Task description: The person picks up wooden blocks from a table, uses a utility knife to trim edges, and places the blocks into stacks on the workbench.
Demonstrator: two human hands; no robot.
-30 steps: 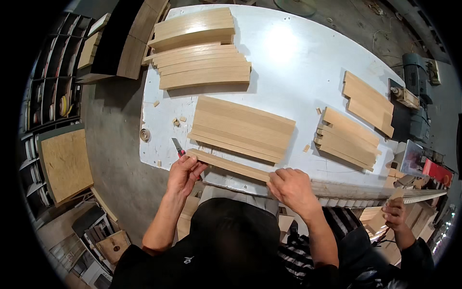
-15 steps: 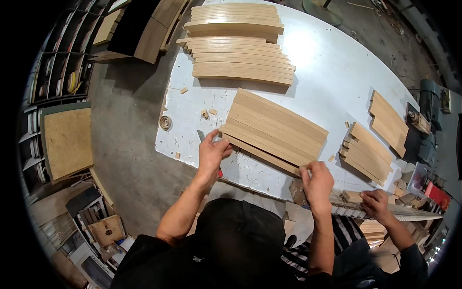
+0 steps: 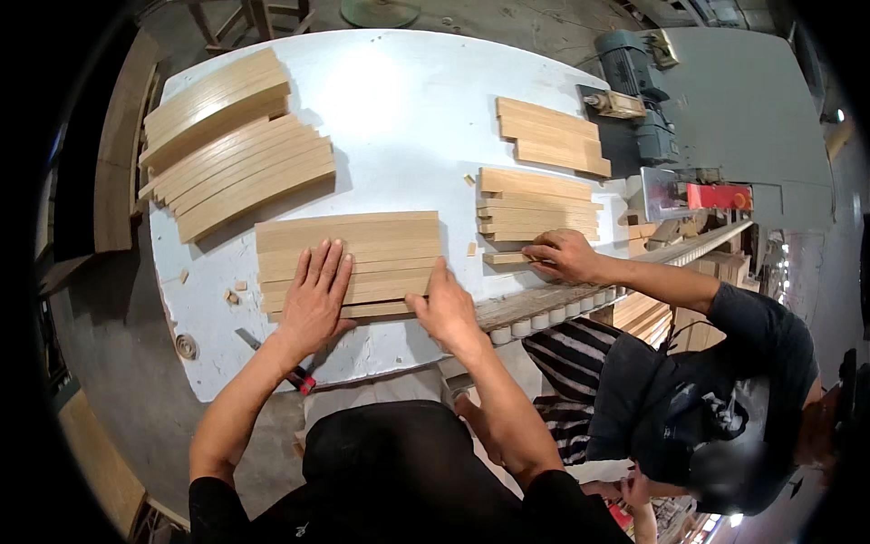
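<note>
A row of light-brown wooden strips (image 3: 399, 238) lies side by side on the white table in front of me. My left hand (image 3: 314, 295) rests flat on it, fingers spread over the nearer strips. At the row's right end, my right hand (image 3: 444, 304) has its fingers along the strip ends and its thumb apart, by the front strip (image 3: 381, 309). That strip lies against the others, apart from a thin dark gap. Beside my left forearm lies a tool with a flat metal blade (image 3: 246, 338) and a red-and-black handle, partly hidden by the arm.
Stacked strips (image 3: 258, 168) lie at the far left of the white table (image 3: 390, 100). Two smaller groups (image 3: 548, 131) lie to the right. A co-worker's hand (image 3: 562, 254) holds a short strip (image 3: 505, 258). A tape roll (image 3: 186, 346) and small offcuts lie left; a motor (image 3: 625, 63) stands far right.
The view has swung right, showing more of the co-worker. My left hand has gone from the front strip's left end to flat on the row; the front strip now sits closer to the others.
</note>
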